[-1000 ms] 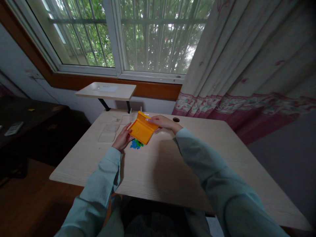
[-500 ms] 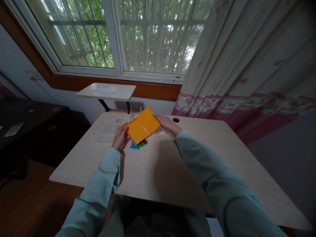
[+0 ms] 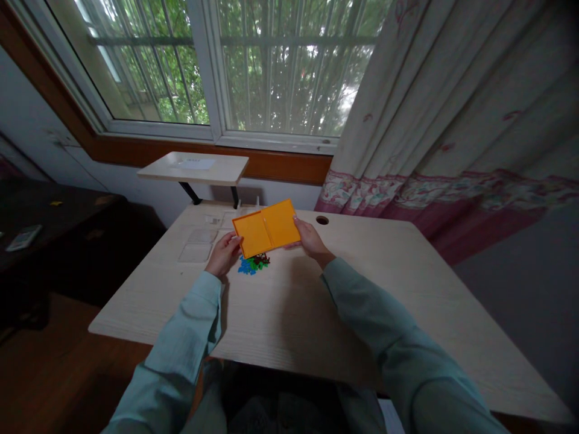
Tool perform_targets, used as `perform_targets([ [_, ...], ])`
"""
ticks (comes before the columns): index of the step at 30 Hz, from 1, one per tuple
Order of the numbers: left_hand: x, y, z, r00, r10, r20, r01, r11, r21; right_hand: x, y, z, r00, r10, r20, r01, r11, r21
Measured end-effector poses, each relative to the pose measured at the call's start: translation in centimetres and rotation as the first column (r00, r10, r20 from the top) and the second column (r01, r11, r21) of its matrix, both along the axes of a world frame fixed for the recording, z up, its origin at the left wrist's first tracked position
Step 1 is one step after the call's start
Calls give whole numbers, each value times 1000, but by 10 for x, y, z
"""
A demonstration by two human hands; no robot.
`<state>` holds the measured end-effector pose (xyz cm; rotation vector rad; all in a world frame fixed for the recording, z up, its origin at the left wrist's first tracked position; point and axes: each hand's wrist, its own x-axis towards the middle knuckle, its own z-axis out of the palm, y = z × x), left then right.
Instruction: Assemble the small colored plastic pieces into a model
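Observation:
An orange hinged plastic case is spread open above the desk, its shallow inside facing me. My left hand grips its left edge between thumb and fingers. On the opposite edge, my right hand is closed with the thumb in front and the other fingers behind. Nothing large lies inside the case. Just below it, a pile of small blue, green and brown pieces rests on the desk, partly covered by the case. A pinkish thing shows behind the case, mostly hidden.
Clear plastic trays or lids lie on the pale wooden desk left of my hands. A raised shelf with a paper stands at the back, by the window. A round cable hole is at the back edge, near the curtain.
The orange case has turned clockwise to lie more level, its right end lower. Both hands keep hold of it, and more of the brown pieces now show.

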<state>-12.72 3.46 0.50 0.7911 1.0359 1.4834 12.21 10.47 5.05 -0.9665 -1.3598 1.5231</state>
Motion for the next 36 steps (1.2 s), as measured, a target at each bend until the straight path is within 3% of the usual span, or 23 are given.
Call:
perform_targets([
  [7,4,-1,1,999,23,-49,-19,998,66,4,-8,-17,999,-45,-3,45,999,-9],
  [14,1,1,-8,991,61,-116,-44,989,144,8,-11,-25,1000,-9,-22,8,1000,-8],
  [22,4,0,-6,994,53,-92,-34,979,200,8,-9,-34,997,-23,-71,22,1000,-22],
  [30,10,-2,-4,997,48,-54,-32,965,260,18,-2,-51,1000,-24,20,23,999,22],
  [36,13,-8,7,984,75,-164,-32,968,251,26,2,-59,996,-13,84,1,990,142],
])
